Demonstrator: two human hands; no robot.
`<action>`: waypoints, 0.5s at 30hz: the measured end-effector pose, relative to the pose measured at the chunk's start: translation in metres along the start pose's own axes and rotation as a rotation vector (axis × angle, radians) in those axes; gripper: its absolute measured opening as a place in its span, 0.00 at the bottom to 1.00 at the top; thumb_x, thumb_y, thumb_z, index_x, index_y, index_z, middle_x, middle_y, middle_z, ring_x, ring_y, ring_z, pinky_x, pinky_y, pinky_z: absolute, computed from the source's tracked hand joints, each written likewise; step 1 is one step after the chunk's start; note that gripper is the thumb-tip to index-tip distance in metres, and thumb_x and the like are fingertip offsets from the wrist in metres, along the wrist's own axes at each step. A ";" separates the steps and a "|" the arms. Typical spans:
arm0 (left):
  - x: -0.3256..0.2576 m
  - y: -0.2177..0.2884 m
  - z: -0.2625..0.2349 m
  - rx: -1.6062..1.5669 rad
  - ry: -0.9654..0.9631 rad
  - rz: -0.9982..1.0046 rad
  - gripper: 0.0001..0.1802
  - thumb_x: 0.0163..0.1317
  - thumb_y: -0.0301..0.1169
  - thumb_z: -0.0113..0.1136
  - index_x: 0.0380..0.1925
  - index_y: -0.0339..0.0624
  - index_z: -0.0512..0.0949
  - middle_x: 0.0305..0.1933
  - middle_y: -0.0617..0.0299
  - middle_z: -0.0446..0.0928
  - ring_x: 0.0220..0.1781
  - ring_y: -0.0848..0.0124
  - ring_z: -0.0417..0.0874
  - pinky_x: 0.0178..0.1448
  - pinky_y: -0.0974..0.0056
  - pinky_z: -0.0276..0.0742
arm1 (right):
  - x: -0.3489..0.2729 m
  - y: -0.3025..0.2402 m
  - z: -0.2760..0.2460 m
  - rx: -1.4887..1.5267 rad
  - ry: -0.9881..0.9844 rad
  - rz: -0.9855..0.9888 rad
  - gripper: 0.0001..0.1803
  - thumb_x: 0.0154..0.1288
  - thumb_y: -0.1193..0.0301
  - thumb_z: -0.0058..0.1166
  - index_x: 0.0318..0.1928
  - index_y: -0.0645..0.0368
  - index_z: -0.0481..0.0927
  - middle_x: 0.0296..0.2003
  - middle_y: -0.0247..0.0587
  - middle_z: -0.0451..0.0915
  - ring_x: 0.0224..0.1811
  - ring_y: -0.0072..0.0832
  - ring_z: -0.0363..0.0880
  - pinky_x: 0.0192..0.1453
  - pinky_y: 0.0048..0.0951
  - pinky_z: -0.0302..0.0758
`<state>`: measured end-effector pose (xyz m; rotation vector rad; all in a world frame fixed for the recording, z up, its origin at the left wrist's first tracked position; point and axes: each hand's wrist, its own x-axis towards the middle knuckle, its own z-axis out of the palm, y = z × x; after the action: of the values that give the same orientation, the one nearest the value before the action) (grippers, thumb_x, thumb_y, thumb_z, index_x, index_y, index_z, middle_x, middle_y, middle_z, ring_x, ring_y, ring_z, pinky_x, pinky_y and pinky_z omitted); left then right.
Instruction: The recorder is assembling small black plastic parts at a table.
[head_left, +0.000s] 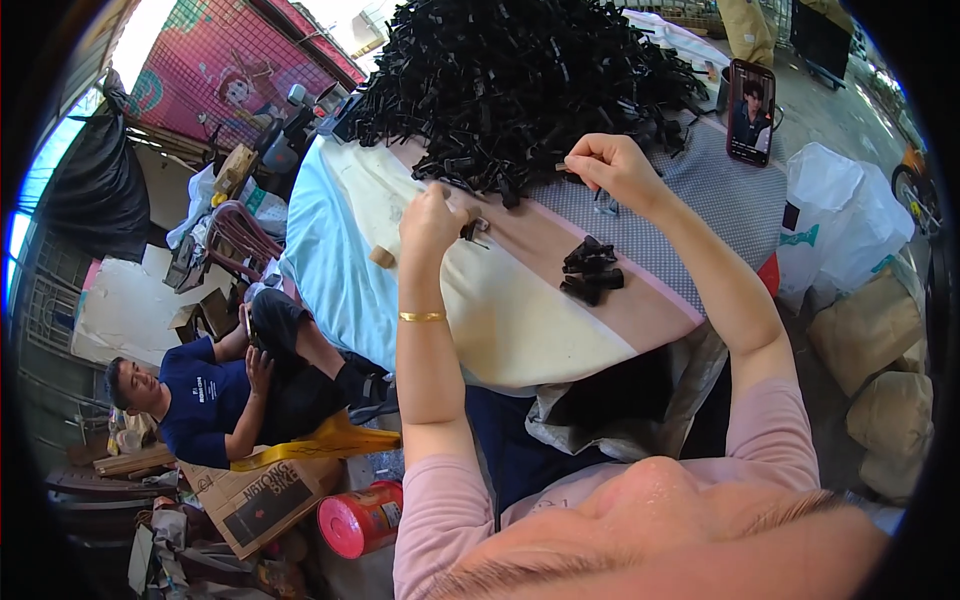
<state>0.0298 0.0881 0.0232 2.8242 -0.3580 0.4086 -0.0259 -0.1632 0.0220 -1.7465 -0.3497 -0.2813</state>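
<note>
A large heap of small black strap-like pieces (510, 90) covers the far side of the cloth-covered table (530, 320). My left hand (432, 225), a gold bangle on its wrist, is closed above the cloth; a small black piece (474, 231) shows beside its fingers. What it grips I cannot make out. My right hand (612, 172) is at the heap's right front edge, thumb and fingers pinched on a tiny thing too small to name. Several black pieces (590, 270) lie in a small cluster between my forearms. A tan roll (381, 257) stands left of my left wrist.
A phone (751, 112) with a lit screen stands upright at the table's right. White plastic bags (840, 220) and brown sacks (870, 325) are beyond that edge. To the left a person (215, 390) sits near a cardboard box (255, 500) and a red tub (360, 518).
</note>
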 end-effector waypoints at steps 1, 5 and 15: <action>0.001 -0.002 0.003 0.002 0.000 -0.002 0.22 0.40 0.42 0.64 0.32 0.37 0.78 0.31 0.49 0.78 0.34 0.58 0.80 0.40 0.61 0.74 | 0.000 0.001 0.000 -0.032 0.005 -0.001 0.07 0.57 0.73 0.50 0.26 0.64 0.76 0.16 0.26 0.69 0.18 0.10 0.63 0.21 0.14 0.59; 0.001 0.015 0.006 -0.056 -0.266 0.072 0.17 0.43 0.39 0.62 0.31 0.40 0.79 0.31 0.50 0.78 0.38 0.55 0.79 0.43 0.58 0.74 | -0.006 0.002 0.000 -0.127 0.027 -0.104 0.06 0.56 0.74 0.52 0.27 0.64 0.76 0.15 0.26 0.69 0.17 0.10 0.61 0.19 0.16 0.58; -0.004 0.054 0.022 -1.332 -0.148 0.011 0.14 0.57 0.28 0.54 0.44 0.35 0.72 0.35 0.57 0.77 0.32 0.70 0.79 0.36 0.68 0.75 | -0.016 -0.012 0.014 -0.278 -0.111 -0.281 0.13 0.45 0.75 0.64 0.34 0.61 0.79 0.19 0.34 0.75 0.19 0.14 0.67 0.24 0.16 0.66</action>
<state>0.0159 0.0317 0.0140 1.5398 -0.4412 -0.0714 -0.0448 -0.1491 0.0239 -1.9902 -0.6644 -0.4531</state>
